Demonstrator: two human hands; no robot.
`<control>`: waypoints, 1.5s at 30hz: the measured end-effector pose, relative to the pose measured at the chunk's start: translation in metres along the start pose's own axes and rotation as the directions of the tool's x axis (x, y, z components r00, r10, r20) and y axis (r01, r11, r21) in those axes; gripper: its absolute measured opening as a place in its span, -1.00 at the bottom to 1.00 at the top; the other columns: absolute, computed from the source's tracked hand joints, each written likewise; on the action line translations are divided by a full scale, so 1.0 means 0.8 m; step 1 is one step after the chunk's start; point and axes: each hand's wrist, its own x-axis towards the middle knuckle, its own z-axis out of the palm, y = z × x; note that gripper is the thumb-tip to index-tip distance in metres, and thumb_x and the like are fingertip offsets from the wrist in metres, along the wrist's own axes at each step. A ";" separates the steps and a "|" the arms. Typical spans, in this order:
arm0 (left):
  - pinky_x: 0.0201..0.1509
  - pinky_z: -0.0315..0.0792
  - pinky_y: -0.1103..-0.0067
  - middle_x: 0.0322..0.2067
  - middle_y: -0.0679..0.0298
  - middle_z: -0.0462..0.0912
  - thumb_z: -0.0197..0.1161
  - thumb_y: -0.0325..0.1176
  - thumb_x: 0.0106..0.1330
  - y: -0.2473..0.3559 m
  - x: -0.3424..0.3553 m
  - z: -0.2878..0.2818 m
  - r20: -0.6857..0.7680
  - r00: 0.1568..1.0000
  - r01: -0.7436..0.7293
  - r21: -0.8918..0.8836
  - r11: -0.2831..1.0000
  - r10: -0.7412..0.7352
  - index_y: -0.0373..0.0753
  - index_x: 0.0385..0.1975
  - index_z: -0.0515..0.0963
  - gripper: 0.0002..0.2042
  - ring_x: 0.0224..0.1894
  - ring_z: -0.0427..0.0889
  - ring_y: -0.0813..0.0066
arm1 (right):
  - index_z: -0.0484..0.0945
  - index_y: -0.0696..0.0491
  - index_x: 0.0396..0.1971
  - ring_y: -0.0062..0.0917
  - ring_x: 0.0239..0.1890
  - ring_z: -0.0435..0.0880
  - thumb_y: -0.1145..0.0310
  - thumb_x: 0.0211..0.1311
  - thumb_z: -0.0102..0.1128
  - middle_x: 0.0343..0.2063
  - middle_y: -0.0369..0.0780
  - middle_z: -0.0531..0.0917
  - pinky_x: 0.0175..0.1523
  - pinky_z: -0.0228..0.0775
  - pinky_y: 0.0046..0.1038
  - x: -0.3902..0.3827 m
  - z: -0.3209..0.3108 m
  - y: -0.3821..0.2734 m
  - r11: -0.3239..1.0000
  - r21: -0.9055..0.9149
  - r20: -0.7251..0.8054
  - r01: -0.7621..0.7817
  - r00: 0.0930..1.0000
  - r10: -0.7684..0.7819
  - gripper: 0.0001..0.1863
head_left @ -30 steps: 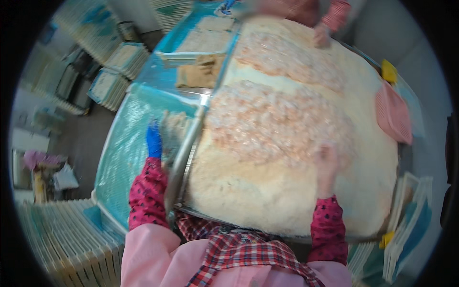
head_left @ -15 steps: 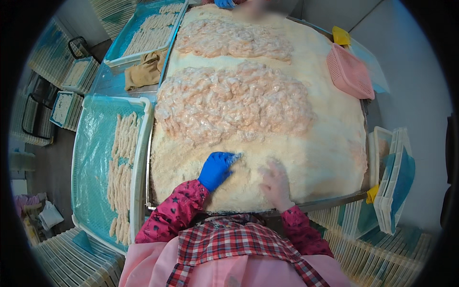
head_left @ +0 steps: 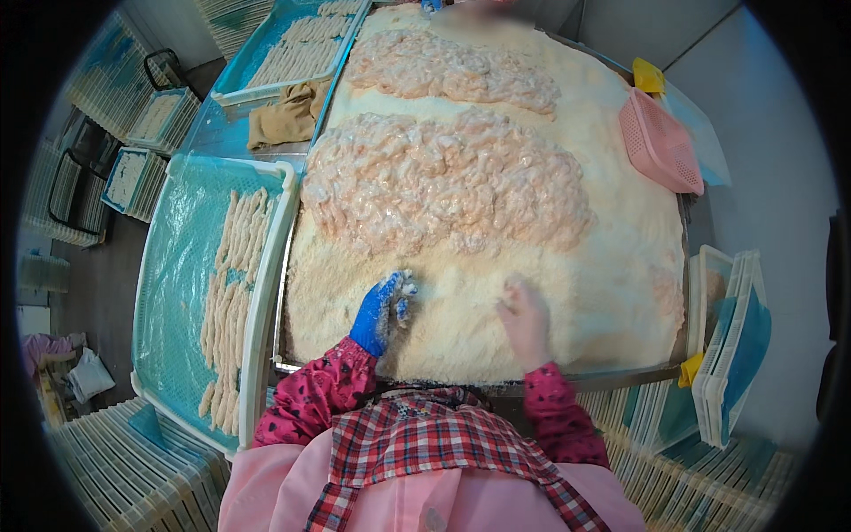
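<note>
raw meat pile (head_left: 448,186) looks glossy, pale pink and lumpy, sitting on pale crumbs (head_left: 452,332) ahead of the blue-gloved left hand (head_left: 379,310) and the right hand (head_left: 526,324); left's half curled and crumb-caked, right's blurry, fingers bent, can't tell if either's pinching anything
</note>
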 end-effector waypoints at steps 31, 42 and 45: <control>0.34 0.04 0.21 0.32 0.15 0.01 -0.23 0.02 0.40 0.000 -0.014 0.071 0.349 0.897 0.021 -0.649 0.761 0.272 0.05 0.34 -0.05 -0.46 0.32 0.08 0.17 | 0.43 -0.01 0.07 -0.27 0.14 0.36 -0.01 0.20 -0.03 0.01 -0.11 0.49 0.21 0.13 -0.21 0.009 0.045 -0.147 0.803 -0.127 0.224 0.582 0.806 -0.548 -0.48; 0.37 -0.02 0.37 0.34 0.18 0.01 -0.16 -0.16 0.41 -0.046 -0.010 0.176 -0.251 0.137 -0.887 -0.461 0.006 0.958 -0.13 0.34 -0.04 -0.46 0.34 0.06 0.25 | 0.11 -0.09 0.29 -0.22 0.40 -0.17 0.01 0.31 -0.44 0.34 -0.15 0.01 0.39 -0.48 -0.07 0.000 0.092 -0.141 0.755 0.046 0.297 0.654 0.713 -0.635 -0.41; 0.41 -0.21 0.41 0.35 0.19 -0.06 -0.13 0.04 0.34 -0.034 -0.025 0.112 0.058 0.901 -0.365 -0.438 0.822 0.431 -0.19 0.33 -0.05 -0.34 0.37 -0.05 0.22 | 0.08 0.04 0.30 -0.20 0.40 -0.17 -0.02 0.30 -0.43 0.34 -0.10 -0.01 0.39 -0.44 -0.11 0.000 0.086 -0.145 0.733 0.157 0.285 0.662 0.680 -0.675 -0.35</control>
